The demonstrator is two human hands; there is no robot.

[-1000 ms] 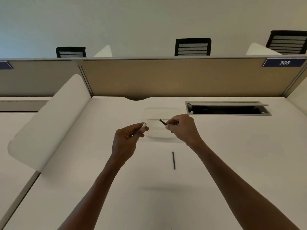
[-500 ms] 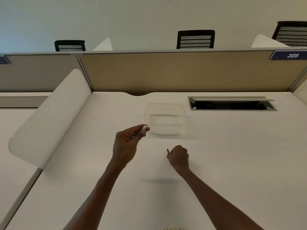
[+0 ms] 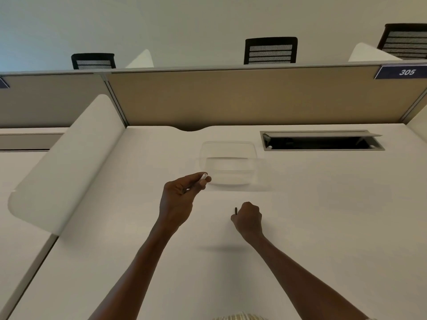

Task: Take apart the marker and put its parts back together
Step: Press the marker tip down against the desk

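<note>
Partition sign [image 3: 407, 72]: "305" is read.
Left hand [image 3: 178, 199]: white marker barrel [image 3: 203, 176] is grasped.
Right hand [image 3: 248, 219]: dark thin part [image 3: 236, 210] is clenched.

Pale wall, tan cubicle partition [image 3: 254, 98] w/ sign "305" [image 3: 402, 72], black mesh chairs [image 3: 270, 51] behind, white desk [image 3: 323, 215].
</note>
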